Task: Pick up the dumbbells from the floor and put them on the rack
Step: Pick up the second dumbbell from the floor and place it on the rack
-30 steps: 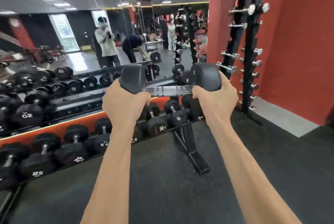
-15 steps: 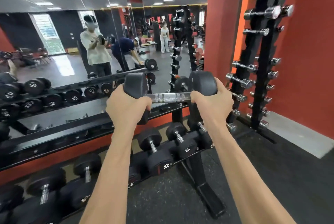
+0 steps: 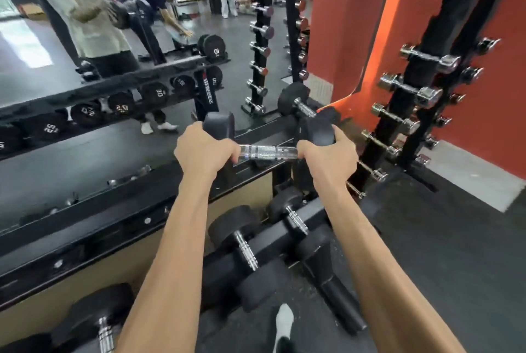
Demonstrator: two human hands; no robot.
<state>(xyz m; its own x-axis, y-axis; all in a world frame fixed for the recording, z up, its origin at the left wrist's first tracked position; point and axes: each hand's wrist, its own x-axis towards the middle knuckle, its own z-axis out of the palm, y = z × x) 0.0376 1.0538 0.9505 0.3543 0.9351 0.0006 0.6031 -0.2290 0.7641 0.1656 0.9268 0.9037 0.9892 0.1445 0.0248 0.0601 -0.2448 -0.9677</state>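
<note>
Over the top shelf of the black dumbbell rack (image 3: 119, 227) both hands carry one black hex dumbbell (image 3: 267, 152) crosswise, its knurled chrome handle level and bare between them. The left hand (image 3: 205, 152) is clenched over the handle's left end just below the left head, and the right hand (image 3: 327, 156) is wrapped around the right end, its thumb lying up against the right head. Whether the dumbbell touches the shelf rails or hangs just above them cannot be told, since the hands and heads hide the contact.

Just behind the right head, another black dumbbell (image 3: 296, 99) already lies on the same top shelf, front to back, very near the carried one; that is the closest thing in the way on the right. To the left the top shelf runs bare, showing only its bolts. On the lower shelf, below the forearms, two more dumbbells (image 3: 244, 250) lie front to back side by side, and a further one (image 3: 96, 321) sits at the lower left edge. A foot in a white sock (image 3: 284, 321) stands on the dark rubber floor (image 3: 444, 261) beside the rack's foot.

Well apart on the right, against the red wall (image 3: 489, 113), stands a black vertical rack of small chrome dumbbells (image 3: 421, 96). Behind the shelf a mirror (image 3: 85, 62) reflects the racks and several people.
</note>
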